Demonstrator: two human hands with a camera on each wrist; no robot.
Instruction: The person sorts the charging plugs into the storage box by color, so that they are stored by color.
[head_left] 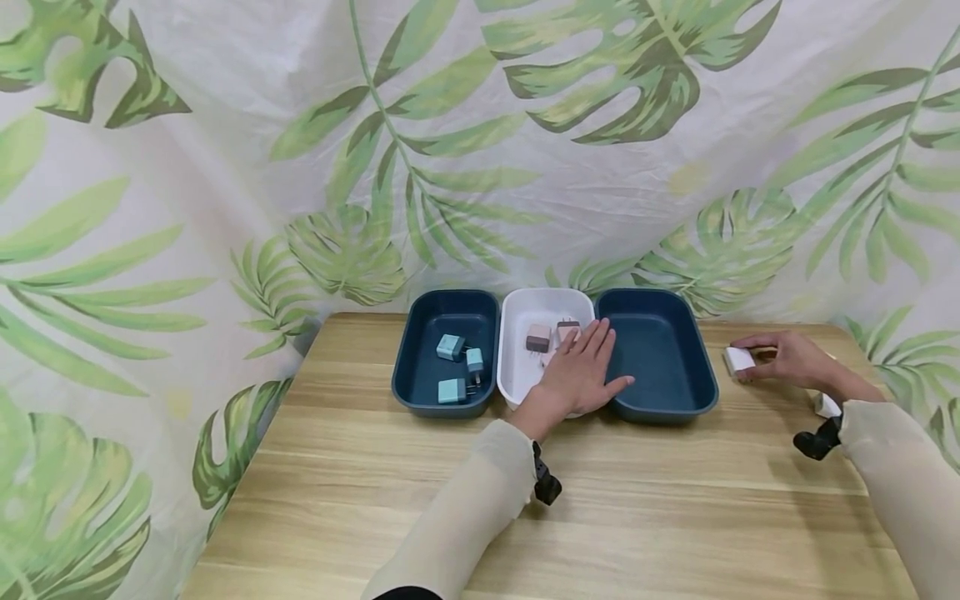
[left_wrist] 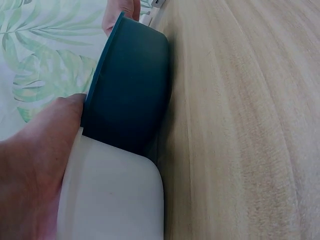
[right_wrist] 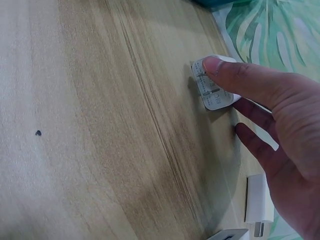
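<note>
At the right of the table my right hand (head_left: 798,360) pinches a white plug-in charger (head_left: 738,361). In the right wrist view the thumb lies on the pronged, printed face of this charger (right_wrist: 216,85), close over the wood. My left hand (head_left: 577,373) is spread with straight fingers over the white bin (head_left: 512,354), its thumb reaching over the rim of the right dark blue bin (head_left: 660,409). Pink and grey chargers (head_left: 537,337) lie in the white bin, partly hidden by that hand. In the left wrist view the left hand (left_wrist: 42,155) is right at both rims.
The left dark blue bin (head_left: 420,407) holds several light teal chargers (head_left: 452,391). All the bins stand side by side near the table's back edge, before a leaf-print cloth (head_left: 465,167). More white chargers (right_wrist: 258,199) lie near the right wrist.
</note>
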